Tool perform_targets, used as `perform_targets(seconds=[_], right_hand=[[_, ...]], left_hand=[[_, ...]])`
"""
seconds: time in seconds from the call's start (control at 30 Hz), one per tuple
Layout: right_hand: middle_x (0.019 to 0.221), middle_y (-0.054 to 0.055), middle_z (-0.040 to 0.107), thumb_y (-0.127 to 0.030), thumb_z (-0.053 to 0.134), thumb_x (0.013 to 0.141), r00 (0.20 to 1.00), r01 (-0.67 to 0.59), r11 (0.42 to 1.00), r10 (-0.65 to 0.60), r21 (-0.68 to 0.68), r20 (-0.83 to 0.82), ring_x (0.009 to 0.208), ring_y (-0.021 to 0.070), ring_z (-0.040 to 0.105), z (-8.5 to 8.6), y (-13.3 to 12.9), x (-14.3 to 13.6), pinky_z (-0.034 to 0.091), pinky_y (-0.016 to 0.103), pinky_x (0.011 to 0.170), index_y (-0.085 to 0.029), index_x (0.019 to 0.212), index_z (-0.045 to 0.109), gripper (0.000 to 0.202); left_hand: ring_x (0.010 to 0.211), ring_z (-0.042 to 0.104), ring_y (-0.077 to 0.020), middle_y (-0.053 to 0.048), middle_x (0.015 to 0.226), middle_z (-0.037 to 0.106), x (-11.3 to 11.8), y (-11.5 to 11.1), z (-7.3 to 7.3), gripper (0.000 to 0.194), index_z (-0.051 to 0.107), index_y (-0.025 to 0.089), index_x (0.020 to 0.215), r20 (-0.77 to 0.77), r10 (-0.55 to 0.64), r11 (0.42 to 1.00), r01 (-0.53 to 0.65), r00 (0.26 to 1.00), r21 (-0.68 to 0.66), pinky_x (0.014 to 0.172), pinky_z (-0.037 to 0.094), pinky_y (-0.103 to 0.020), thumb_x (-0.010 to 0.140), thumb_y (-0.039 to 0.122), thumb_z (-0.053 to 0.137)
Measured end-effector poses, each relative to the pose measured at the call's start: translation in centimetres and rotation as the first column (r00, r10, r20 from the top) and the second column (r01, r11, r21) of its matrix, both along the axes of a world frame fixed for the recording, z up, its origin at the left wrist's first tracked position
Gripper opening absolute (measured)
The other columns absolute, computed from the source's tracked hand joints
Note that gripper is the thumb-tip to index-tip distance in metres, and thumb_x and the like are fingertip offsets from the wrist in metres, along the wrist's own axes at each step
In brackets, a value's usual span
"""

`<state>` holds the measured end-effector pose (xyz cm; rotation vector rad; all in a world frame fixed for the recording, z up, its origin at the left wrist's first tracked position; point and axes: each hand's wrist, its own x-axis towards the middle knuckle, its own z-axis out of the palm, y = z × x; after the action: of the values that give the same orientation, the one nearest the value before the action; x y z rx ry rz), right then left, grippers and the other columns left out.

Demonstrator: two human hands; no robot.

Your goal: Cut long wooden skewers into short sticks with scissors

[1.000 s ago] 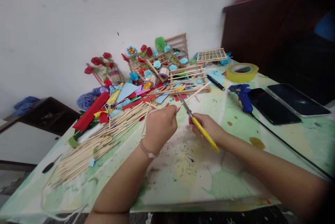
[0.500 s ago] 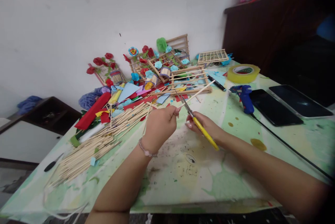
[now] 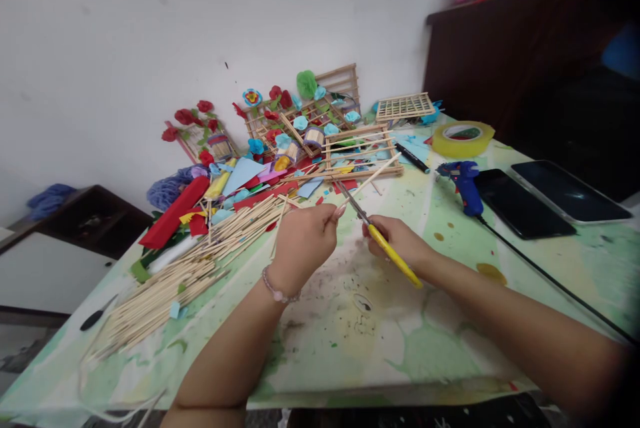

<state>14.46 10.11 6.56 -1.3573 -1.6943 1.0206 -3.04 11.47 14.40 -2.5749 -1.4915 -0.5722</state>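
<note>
My left hand (image 3: 307,235) is closed on a thin wooden stick (image 3: 373,178), which slants up and right past the fingertips. My right hand (image 3: 397,241) grips scissors with yellow handles (image 3: 395,256). Their blades (image 3: 353,200) point up and left and cross the stick close to my left fingertips. Beyond the hands lies a stick frame (image 3: 363,151) with sticks laid across it. Left of my left hand, a large pile of loose wooden sticks (image 3: 165,295) spreads over the table.
On the green-and-white tablecloth (image 3: 345,348) at the right are a blue glue gun (image 3: 465,188) with its cord, two phones (image 3: 523,205), yellow tape (image 3: 463,139) and a black marker (image 3: 413,158). Paper flowers (image 3: 187,116) and coloured scraps lie at the back, beside blue yarn (image 3: 167,188).
The scissor blades are closer together, and the fingers of my right hand have drawn in around the handles. The whole view has shifted slightly.
</note>
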Motion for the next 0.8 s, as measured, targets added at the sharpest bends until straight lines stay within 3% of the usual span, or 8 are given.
perform_targets(seconds=[0.1,0.33,0.57,0.7,0.8], right_hand=[[0.064,-0.003,0.045,-0.022,0.051,0.066,1.000,0.011,0.999,-0.010,0.040,-0.028,0.059,0.0117,0.041,-0.20,0.11,-0.17,0.035,0.025,0.056,-0.019,0.075,0.046,0.011],[0.081,0.001,0.051,-0.036,0.056,0.073,0.983,-0.095,0.995,0.101,0.044,-0.156,0.072,0.0146,0.048,-0.59,0.51,-0.11,0.039,0.027,0.066,-0.019,0.088,0.046,0.024],[0.066,-0.002,0.048,-0.025,0.050,0.068,0.992,-0.039,0.998,0.044,0.043,-0.119,0.060,0.0118,0.043,-0.36,0.25,-0.22,0.035,0.025,0.056,-0.019,0.074,0.045,0.010],[0.059,-0.004,0.043,-0.025,0.051,0.065,0.994,0.012,1.000,-0.012,-0.007,-0.105,0.053,0.0102,0.039,-0.26,-0.03,-0.51,0.031,0.023,0.050,-0.019,0.067,0.043,0.010],[0.052,-0.005,0.034,-0.031,0.051,0.071,0.990,0.055,0.998,-0.056,-0.012,-0.128,0.047,0.0084,0.033,-0.32,-0.05,-0.57,0.026,0.023,0.045,-0.020,0.061,0.037,0.020]], left_hand=[[0.052,0.051,-0.0144,-0.002,0.054,0.059,-0.06,0.01,0.11,0.041,0.059,0.019,0.066,-0.013,-0.004,1.000,0.004,1.000,0.008,0.051,0.026,-0.026,0.092,0.040,0.034],[0.060,0.057,-0.0157,-0.004,0.066,0.066,-0.09,0.02,-0.05,0.033,0.063,0.019,0.075,-0.089,-0.006,0.992,0.017,0.996,0.121,0.053,0.027,-0.027,0.091,0.032,0.037],[0.058,0.056,-0.0159,-0.004,0.063,0.065,0.21,-0.13,-0.19,0.035,0.061,0.019,0.075,-0.121,0.027,0.991,-0.010,0.992,0.134,0.051,0.027,-0.027,0.092,0.032,0.032],[0.057,0.055,-0.0170,-0.005,0.061,0.062,0.35,-0.15,-0.20,0.035,0.058,0.018,0.075,-0.139,0.071,0.993,-0.057,0.988,0.105,0.051,0.026,-0.028,0.092,0.031,0.031],[0.059,0.056,-0.0167,-0.004,0.062,0.062,0.48,-0.20,-0.24,0.033,0.057,0.019,0.073,-0.101,0.028,1.000,-0.027,0.994,0.013,0.052,0.028,-0.027,0.091,0.030,0.032]])
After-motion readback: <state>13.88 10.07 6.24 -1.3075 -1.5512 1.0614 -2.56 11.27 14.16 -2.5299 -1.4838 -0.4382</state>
